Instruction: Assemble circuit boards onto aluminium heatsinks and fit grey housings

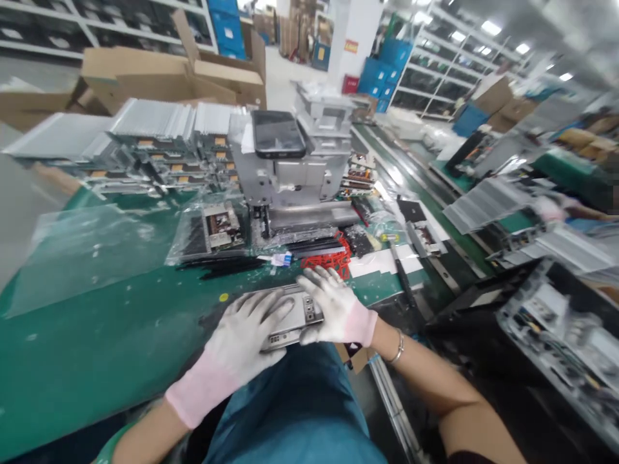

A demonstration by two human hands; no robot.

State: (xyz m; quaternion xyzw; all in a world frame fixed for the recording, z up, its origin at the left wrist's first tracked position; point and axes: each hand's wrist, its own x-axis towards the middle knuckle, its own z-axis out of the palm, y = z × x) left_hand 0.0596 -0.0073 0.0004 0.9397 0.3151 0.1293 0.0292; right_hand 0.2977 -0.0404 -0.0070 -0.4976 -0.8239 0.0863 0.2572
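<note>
A flat silver metal unit (pixel 294 317) with small ports along its front edge lies at the near edge of the green table (pixel 120 335). My left hand (pixel 249 332), in a white glove with a pink cuff, holds its left side, fingers over the top. Gripping the right end is my gloved right hand (pixel 333 306), thumb at the front edge and fingers across the top. Just beyond the hands are a pile of red cords (pixel 333 258) and a small white-and-blue item (pixel 281 259).
A phone (pixel 279 134) rests on metal housings behind. Stacked metal parts (pixel 149 129) stand back left, before cardboard boxes (pixel 145 74). A black-handled tool (pixel 403 274) lies right of the hands. An open black case (pixel 546 341) is at the right. Another person's gloved hand (pixel 551 207) shows far right.
</note>
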